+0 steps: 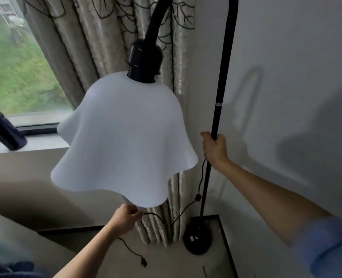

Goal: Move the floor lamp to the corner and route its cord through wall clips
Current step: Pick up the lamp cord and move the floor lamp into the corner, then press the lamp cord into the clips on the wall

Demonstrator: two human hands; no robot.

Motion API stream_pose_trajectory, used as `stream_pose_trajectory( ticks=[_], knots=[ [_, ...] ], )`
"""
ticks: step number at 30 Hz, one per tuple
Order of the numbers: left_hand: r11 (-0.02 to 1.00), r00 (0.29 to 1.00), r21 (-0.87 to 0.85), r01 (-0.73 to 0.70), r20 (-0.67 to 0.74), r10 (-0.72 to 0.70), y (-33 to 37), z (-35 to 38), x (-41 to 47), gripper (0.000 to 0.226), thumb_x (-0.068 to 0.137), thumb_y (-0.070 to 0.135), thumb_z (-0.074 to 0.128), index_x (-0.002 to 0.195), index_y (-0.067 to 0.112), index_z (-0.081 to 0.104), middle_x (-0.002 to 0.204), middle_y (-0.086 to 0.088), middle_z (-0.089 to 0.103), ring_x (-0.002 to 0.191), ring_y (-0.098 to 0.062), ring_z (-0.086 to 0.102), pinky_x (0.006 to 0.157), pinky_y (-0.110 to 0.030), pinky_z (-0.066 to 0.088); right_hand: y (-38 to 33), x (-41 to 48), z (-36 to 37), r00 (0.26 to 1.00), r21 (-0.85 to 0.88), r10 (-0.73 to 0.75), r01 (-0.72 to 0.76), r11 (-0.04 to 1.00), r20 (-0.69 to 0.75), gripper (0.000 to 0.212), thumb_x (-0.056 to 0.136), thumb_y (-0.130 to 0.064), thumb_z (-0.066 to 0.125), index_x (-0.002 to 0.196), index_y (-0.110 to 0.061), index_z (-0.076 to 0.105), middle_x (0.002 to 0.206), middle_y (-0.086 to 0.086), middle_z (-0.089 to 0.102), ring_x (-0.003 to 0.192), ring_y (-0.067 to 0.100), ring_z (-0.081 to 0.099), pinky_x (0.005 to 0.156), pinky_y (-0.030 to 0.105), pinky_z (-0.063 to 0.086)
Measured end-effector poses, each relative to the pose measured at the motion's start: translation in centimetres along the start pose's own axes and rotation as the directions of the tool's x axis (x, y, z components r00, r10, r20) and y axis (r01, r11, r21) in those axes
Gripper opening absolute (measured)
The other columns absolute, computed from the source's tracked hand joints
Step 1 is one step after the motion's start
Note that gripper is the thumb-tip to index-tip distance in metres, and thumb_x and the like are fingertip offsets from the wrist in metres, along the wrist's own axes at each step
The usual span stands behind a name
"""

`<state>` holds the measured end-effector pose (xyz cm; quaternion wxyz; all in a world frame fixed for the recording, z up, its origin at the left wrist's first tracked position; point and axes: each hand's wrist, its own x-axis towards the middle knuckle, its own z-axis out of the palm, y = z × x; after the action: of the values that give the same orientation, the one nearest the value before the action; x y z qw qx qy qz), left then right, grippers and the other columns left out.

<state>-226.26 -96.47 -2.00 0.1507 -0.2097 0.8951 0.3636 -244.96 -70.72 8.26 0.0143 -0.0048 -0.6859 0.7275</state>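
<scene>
My right hand [214, 148] has its fingers wrapped round the tall black metal floor lamp pole [220, 93], already in the corner. My left hand [126, 219] pinches the thin black cord [178, 214] under the wavy white shade [124, 141]. I judge that tugging the cord could tip the lamp or swing the shade.

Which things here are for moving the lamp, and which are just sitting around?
For the job: lamp pole, held by the right hand; white shade; black base; cord with its plug on the floor, pinched by the left hand.

Just there: curtain; dark bottle on the windowsill.
</scene>
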Motion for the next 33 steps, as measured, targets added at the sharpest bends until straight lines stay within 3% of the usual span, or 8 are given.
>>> stream_pose_trajectory(
  ticks=[6,12,13,14,16,19,24,33],
  knots=[
    [0.997,0.993,-0.077,-0.031,0.111,0.04,-0.9,-0.4,4.0,0.018,0.08,0.018,0.062,0.062,0.019,0.061,0.063,-0.003,0.056,0.058,-0.016,0.048,0.062,-0.032,0.041,1.8,1.0,0.7,0.995,-0.033,0.04,-0.043,0.999,-0.087,0.052,0.091,-0.023,0.059,0.048,-0.027,0.03,0.045,-0.007,0.035,0.037,0.005,0.029,0.04,0.019,0.023],
    [0.995,0.941,0.016,-0.096,0.327,0.085,-0.1,-0.8,4.8,0.04,0.094,0.014,0.05,0.055,0.016,0.043,0.047,0.005,0.041,0.045,-0.012,0.041,0.052,-0.023,0.033,0.8,-0.4,1.4,0.977,-0.104,0.014,-0.037,0.994,-0.214,0.047,0.096,-0.02,0.056,0.054,-0.026,0.036,0.056,-0.002,0.039,0.051,0.01,0.036,0.053,0.027,0.03],
    [0.996,0.926,0.006,-0.093,0.369,0.085,-0.1,-0.8,4.7,0.043,0.095,0.013,0.048,0.053,0.017,0.045,0.043,0.007,0.044,0.039,-0.008,0.042,0.044,-0.027,0.05,0.8,-1.1,1.3,0.973,-0.114,0.015,-0.043,0.993,-0.231,0.046,0.096,-0.019,0.056,0.054,-0.025,0.037,0.057,-0.001,0.04,0.054,0.012,0.038,0.058,0.029,0.031],
    [0.995,0.912,0.001,-0.103,0.398,0.094,-0.1,-0.9,4.7,0.042,0.096,0.015,0.048,0.054,0.018,0.049,0.042,0.007,0.048,0.038,-0.006,0.045,0.061,-0.03,0.056,0.9,-2.1,1.2,0.97,-0.136,0.02,-0.055,0.989,-0.242,0.045,0.096,-0.019,0.057,0.055,-0.024,0.039,0.059,-0.001,0.042,0.056,0.013,0.039,0.063,0.03,0.033],
    [0.988,0.891,0.016,-0.153,0.434,0.131,-0.3,-0.5,5.0,0.04,0.095,0.018,0.05,0.055,0.023,0.053,0.042,0.011,0.055,0.043,-0.002,0.049,0.044,-0.014,0.047,1.3,-4.1,0.7,0.967,-0.256,0.044,-0.111,0.96,-0.253,0.033,0.094,-0.024,0.053,0.061,-0.02,0.048,0.068,-0.001,0.051,0.063,0.012,0.045,0.07,0.029,0.036],
    [0.975,0.857,0.027,-0.219,0.483,0.179,-1.0,1.0,5.7,0.046,0.092,0.008,0.052,0.048,0.019,0.05,0.027,0.008,0.046,0.028,0.0,0.042,0.032,-0.014,0.035,3.3,-7.8,-1.8,0.946,-0.475,0.142,-0.272,0.837,-0.291,0.029,0.092,-0.035,0.052,0.091,-0.008,0.065,0.089,0.007,0.061,0.074,0.014,0.052,0.063,0.025,0.037],
    [0.934,0.78,0.129,-0.334,0.594,0.197,0.0,5.4,5.7,0.034,0.091,0.01,0.054,0.057,0.017,0.055,0.042,0.01,0.044,0.042,-0.004,0.042,0.047,-0.023,0.034,7.8,-16.8,-9.3,0.805,-0.418,0.316,-0.546,0.726,-0.503,0.041,0.088,-0.036,0.064,0.111,-0.002,0.066,0.108,0.008,0.066,0.1,0.026,0.062,0.083,0.032,0.05],
    [0.889,0.597,0.108,-0.445,0.775,0.205,2.8,17.7,2.6,0.034,0.091,0.003,0.052,0.061,0.017,0.06,0.042,0.007,0.056,0.043,-0.004,0.051,0.043,-0.014,0.041,18.5,-31.7,-17.4,0.6,-0.225,0.452,-0.732,0.643,-0.66,0.019,0.088,-0.033,0.062,0.094,-0.015,0.068,0.093,0.002,0.066,0.091,0.022,0.063,0.08,0.031,0.05]
  ],
)
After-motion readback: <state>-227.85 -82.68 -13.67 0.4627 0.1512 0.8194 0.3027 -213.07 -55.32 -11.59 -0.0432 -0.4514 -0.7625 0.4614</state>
